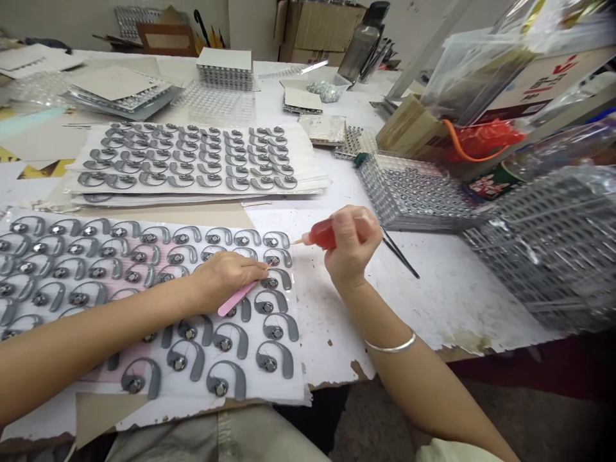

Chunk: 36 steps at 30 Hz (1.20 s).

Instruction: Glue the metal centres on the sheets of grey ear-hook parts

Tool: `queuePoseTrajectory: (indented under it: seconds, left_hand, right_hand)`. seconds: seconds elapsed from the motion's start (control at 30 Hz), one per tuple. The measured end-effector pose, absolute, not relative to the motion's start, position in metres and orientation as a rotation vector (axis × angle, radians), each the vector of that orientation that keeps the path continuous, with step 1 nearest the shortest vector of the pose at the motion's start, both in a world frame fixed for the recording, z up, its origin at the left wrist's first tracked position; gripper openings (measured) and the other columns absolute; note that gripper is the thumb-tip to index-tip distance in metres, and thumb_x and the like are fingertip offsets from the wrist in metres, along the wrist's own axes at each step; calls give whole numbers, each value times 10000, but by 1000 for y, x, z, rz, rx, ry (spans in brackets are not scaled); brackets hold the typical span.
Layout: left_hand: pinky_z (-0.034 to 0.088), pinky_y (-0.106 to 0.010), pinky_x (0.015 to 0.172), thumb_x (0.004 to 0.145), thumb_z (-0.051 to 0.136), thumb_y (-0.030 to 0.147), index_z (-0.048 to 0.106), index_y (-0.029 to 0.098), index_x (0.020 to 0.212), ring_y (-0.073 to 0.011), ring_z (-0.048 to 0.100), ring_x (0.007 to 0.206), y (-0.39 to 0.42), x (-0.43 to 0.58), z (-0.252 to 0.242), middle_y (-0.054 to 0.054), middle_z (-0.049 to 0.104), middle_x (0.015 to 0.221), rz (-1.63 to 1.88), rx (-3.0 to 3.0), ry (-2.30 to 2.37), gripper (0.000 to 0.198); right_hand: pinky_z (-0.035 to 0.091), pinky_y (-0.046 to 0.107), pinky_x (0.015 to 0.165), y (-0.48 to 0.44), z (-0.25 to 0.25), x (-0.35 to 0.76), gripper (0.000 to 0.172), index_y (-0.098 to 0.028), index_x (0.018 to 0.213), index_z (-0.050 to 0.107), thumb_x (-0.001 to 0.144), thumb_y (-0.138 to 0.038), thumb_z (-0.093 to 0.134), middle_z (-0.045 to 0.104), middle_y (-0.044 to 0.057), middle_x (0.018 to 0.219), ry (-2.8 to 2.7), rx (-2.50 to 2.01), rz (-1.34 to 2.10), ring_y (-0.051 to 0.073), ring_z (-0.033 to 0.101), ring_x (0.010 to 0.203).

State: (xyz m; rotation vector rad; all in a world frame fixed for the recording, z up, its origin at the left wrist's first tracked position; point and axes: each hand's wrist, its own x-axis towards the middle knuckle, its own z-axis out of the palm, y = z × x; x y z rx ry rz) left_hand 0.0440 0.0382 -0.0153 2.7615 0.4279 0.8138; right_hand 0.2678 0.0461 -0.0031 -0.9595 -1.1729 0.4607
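Observation:
My left hand [226, 274] rests on a white sheet [289, 385] covered with rows of grey hook-shaped pieces [276, 327], each carrying a small round metal part. Its fingers are closed on a pink stick [237, 299], near a grey piece at the sheet's right side. My right hand [350, 247] is closed round a small red squeeze bottle [321, 235], whose fine nozzle points left toward the pieces by my left fingertips. A thin black tool [399, 254] sticks out from under my right hand across the table.
A second sheet of grey pieces [192, 160] lies behind. Clear trays of small round parts [414, 192] stand on the right beside a stack of empty trays [553, 250]. Boxes, bags and a dark bottle [363, 42] crowd the back.

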Motion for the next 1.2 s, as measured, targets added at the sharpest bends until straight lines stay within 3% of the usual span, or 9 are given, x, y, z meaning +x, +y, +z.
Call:
queuePoseTrajectory:
  seconds: [0.13,0.3,0.43,0.7,0.97,1.2]
  left_hand:
    - [598,-274,795,846,572,121,625,128,1072,-175,695,936,37,40,-21,-95,705,1064,877,2616,504,232]
    - [600,-241,784,835,597,112,642,126,1026,-163,705,897,29,31,-14,-91,729,973,1089,2524,598,196]
    - [600,-254,792,834,594,96,624,94,1044,-169,701,915,20,27,-9,-113,724,982,1007,2603,536,212]
    - [576,-299,580,882,469,48,563,74,1077,-186,691,746,-2,18,0,-147,717,953,1005,2789,429,218]
    - [550,-352,785,771,440,-75,543,100,1158,-204,652,893,-9,-23,1,-126,667,1138,836,2792,620,437]
    - [533,-328,780,770,386,-95,537,90,1143,-191,642,874,-5,-21,7,-107,679,1117,801,2798,587,443]
  right_hand:
    - [326,216,281,59,0,278,410,-208,598,385,785,-490,615,382,-84,525,-905,-901,688,81,477,334]
    - [332,193,269,68,1,285,486,-216,634,341,654,-541,702,371,-110,533,-639,-892,823,85,504,346]
    - [325,192,262,64,4,286,466,-210,622,372,668,-556,681,367,-107,494,-722,-902,756,101,515,340]
    - [427,216,307,51,8,270,358,-183,635,450,749,-460,645,479,-70,586,-944,-909,629,75,505,369]
    - [435,217,313,63,-13,279,359,-223,707,394,733,-482,640,497,-90,620,-665,-1096,817,82,501,431]
    - [433,207,318,66,-16,282,375,-232,722,364,721,-474,650,499,-100,636,-645,-1110,809,78,506,439]
